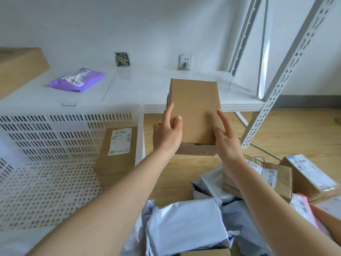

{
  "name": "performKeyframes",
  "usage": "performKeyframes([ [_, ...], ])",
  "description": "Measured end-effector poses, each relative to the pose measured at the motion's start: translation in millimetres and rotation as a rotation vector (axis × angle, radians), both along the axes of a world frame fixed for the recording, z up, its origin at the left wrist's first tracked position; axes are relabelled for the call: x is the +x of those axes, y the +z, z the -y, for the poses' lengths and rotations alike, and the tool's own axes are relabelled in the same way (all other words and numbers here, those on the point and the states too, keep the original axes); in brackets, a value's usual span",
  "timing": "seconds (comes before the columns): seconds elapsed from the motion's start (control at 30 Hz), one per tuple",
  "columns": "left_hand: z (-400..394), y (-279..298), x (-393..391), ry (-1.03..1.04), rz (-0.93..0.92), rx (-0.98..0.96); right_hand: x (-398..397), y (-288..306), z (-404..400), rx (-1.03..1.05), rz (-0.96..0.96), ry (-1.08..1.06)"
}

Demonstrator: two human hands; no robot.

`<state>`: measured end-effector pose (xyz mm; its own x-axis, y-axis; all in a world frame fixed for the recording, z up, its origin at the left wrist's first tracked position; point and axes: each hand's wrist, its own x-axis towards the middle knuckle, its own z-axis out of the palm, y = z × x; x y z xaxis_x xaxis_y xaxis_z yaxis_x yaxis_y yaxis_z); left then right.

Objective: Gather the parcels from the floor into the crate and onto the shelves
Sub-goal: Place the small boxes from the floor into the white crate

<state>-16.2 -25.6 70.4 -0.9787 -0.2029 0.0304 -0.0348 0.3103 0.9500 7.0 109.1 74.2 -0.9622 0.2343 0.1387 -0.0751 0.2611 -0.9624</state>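
I have a plain cardboard box (193, 115) lifted off the floor at centre frame, my left hand (168, 132) gripping its left edge with the thumb over the top face and my right hand (224, 137) clasping the right edge, fingers partly extended. This looks like the carry step, with the white shelf (184, 89) at twelve o'clock and the perforated crate (55, 130) at nine o'clock. Next I judge it needs a steady push forward onto the shelf, clear of the upright post (273, 97) at two o'clock.

White wall (129, 24), wooden floor (276, 126)
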Motion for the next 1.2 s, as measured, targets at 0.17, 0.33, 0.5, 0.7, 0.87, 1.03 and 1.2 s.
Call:
performKeyframes([
  [0.17, 31.1, 33.8, -4.6, -0.1, -0.042, 0.143, 3.8, 30.9, 20.8, -0.026, -0.079, 0.034],
  [0.33, 70.2, 56.0, -8.4, -0.112, -0.147, 0.37, 4.4, 50.9, 47.2, -0.048, -0.121, 0.032],
  [0.5, 115.1, 59.2, -15.9, -0.091, -0.15, 0.501, 2.7, 58.1, 81.6, -0.046, -0.148, 0.058],
  [0.7, 178.4, 55.9, -11.4, -0.142, 0.031, 0.518, -3.5, 56.2, 126.0, 0.189, -0.118, 0.194],
  [0.87, 220.5, 46.6, -10.1, -0.113, -0.069, 0.767, -9.5, 55.7, 185.0, 0.315, -0.098, 0.334],
  [1.03, 265.6, 46.7, -12.3, -0.085, -0.036, 0.955, -8.0, 63.7, 226.4, -0.162, 0.015, 0.516],
  [1.2, 281.5, 40.9, -5.8, 0.019, -0.058, 0.625, -8.4, 46.4, 260.8, -0.249, -0.058, 0.547],
])
